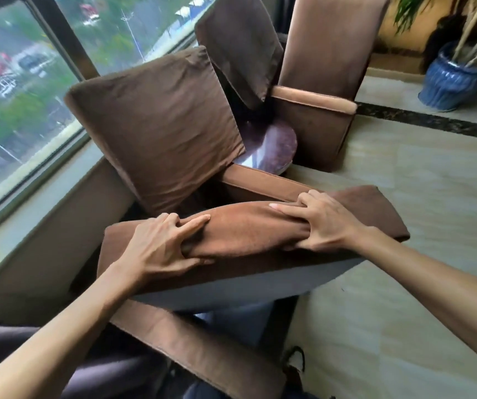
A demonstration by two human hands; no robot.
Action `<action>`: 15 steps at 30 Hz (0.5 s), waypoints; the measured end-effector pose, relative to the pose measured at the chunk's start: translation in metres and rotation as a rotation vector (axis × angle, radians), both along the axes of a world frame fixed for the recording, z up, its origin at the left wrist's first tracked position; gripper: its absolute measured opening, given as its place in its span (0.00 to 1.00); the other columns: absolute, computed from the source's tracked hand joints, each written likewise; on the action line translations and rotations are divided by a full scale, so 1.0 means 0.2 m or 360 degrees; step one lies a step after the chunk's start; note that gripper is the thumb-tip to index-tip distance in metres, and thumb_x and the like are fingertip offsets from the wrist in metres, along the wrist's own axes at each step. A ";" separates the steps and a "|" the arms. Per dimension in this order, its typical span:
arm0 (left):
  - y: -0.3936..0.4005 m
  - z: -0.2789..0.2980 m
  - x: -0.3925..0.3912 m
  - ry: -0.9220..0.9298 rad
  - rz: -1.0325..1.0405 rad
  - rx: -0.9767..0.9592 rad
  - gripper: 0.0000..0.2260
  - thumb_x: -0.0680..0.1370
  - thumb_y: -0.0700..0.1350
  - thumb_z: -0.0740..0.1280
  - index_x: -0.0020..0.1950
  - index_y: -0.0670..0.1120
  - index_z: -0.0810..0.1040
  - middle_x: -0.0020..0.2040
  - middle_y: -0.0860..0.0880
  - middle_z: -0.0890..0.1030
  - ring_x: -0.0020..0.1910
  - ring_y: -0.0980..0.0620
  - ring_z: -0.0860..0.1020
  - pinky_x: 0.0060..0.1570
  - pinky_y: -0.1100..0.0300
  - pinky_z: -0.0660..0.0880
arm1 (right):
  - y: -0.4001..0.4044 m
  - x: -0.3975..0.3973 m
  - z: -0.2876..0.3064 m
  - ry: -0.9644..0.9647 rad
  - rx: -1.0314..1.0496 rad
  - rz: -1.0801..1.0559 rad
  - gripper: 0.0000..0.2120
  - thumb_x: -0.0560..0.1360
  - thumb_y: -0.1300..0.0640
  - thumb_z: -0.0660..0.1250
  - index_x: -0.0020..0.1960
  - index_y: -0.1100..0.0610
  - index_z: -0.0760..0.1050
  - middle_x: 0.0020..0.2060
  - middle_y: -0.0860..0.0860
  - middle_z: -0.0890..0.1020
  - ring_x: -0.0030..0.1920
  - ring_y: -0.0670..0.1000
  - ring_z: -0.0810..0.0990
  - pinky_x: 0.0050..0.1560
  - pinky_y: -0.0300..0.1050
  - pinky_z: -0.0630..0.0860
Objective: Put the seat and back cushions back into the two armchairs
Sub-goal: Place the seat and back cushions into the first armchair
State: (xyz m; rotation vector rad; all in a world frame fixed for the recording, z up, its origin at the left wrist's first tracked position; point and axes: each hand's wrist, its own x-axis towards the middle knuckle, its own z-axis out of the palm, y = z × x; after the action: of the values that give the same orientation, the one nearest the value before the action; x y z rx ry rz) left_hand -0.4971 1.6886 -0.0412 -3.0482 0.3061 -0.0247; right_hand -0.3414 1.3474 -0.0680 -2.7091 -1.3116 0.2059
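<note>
**Both hands on the seat cushion over the near armchair**

Around me: a large window (21, 82) runs along my left, with a pale sill under it. Between the two armchairs stands a small round counter (271, 148) with a dark glossy top, partly hidden behind the near back cushion. On the pale tiled floor (404, 197) to my right a dark stripe crosses the tiles, and beyond it sits a blue ribbed plant pot (453, 79) with pale stalks rising out of it. The far armchair (320, 82) stands past the round counter, its tall back upright, and a dark brown cushion (240, 44) leans tilted against it.

Nearer, a back cushion (156, 125) stands upright in the near armchair (197, 347), right behind what I am holding. The armrest (260, 184) on the far side of this chair runs just beside my right hand.

The seat cushion (248, 234) is brown and velvety on top with a grey underside showing along its near edge. It lies tilted across the chair, raised above the seat, its right corner jutting out over the floor. My left hand (162, 246) grips the fabric, fingers curled and digging in so it bunches into a fold. My right hand (323, 223) holds the same fold, thumb tucked under and fingers spread across the top.
</note>
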 end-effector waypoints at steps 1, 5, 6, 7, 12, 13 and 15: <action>-0.01 0.06 -0.01 -0.0031 0.0056 0.0018 0.42 0.68 0.81 0.56 0.76 0.60 0.69 0.39 0.47 0.75 0.36 0.43 0.77 0.32 0.54 0.70 | 0.01 0.05 0.07 -0.0025 0.0010 0.0060 0.47 0.63 0.22 0.62 0.79 0.35 0.60 0.46 0.51 0.72 0.45 0.52 0.68 0.50 0.51 0.71; -0.05 0.25 -0.08 -0.0172 0.0272 0.0000 0.42 0.67 0.81 0.55 0.75 0.61 0.71 0.38 0.47 0.75 0.36 0.42 0.79 0.31 0.56 0.63 | 0.13 0.22 0.36 -0.0084 -0.0015 0.0309 0.45 0.65 0.24 0.64 0.79 0.32 0.56 0.45 0.51 0.72 0.45 0.54 0.69 0.50 0.57 0.74; -0.06 0.29 -0.10 -0.0200 0.0321 -0.0002 0.42 0.66 0.81 0.55 0.75 0.61 0.71 0.38 0.47 0.75 0.36 0.42 0.79 0.31 0.57 0.62 | 0.15 0.24 0.43 -0.0093 -0.0029 0.0348 0.45 0.65 0.23 0.63 0.79 0.30 0.55 0.45 0.50 0.71 0.46 0.53 0.69 0.51 0.57 0.74; -0.06 0.32 -0.13 -0.0228 0.0358 0.0000 0.42 0.66 0.81 0.55 0.75 0.62 0.70 0.38 0.47 0.76 0.37 0.42 0.79 0.31 0.57 0.63 | 0.17 0.26 0.49 -0.0096 -0.0036 0.0379 0.44 0.65 0.23 0.63 0.78 0.28 0.54 0.46 0.50 0.71 0.47 0.53 0.69 0.52 0.56 0.74; -0.10 0.41 -0.24 -0.0251 0.0615 -0.0045 0.43 0.65 0.83 0.54 0.76 0.65 0.66 0.41 0.48 0.77 0.42 0.43 0.80 0.35 0.55 0.66 | 0.28 0.31 0.69 -0.0078 -0.0055 0.0586 0.45 0.65 0.22 0.65 0.78 0.27 0.54 0.47 0.48 0.70 0.50 0.53 0.69 0.54 0.55 0.73; -0.11 0.41 -0.26 -0.0222 0.0690 -0.0051 0.44 0.64 0.83 0.53 0.76 0.66 0.65 0.43 0.48 0.77 0.44 0.43 0.81 0.36 0.55 0.67 | 0.31 0.32 0.70 -0.0087 -0.0074 0.0641 0.45 0.64 0.22 0.65 0.78 0.26 0.54 0.47 0.48 0.70 0.50 0.52 0.69 0.55 0.55 0.73; -0.13 0.40 -0.29 -0.0204 0.0817 -0.0081 0.44 0.63 0.85 0.53 0.76 0.68 0.64 0.44 0.49 0.78 0.47 0.44 0.81 0.38 0.53 0.70 | 0.37 0.34 0.71 -0.0081 -0.0121 0.0707 0.45 0.64 0.22 0.65 0.78 0.28 0.55 0.47 0.48 0.69 0.50 0.51 0.68 0.56 0.53 0.72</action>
State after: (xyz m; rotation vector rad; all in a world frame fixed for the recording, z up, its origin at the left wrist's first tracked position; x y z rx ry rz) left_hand -0.5559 1.6632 0.0397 -3.0539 -0.4918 -0.1962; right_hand -0.2725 1.4223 0.0734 -2.4545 -1.9441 0.2324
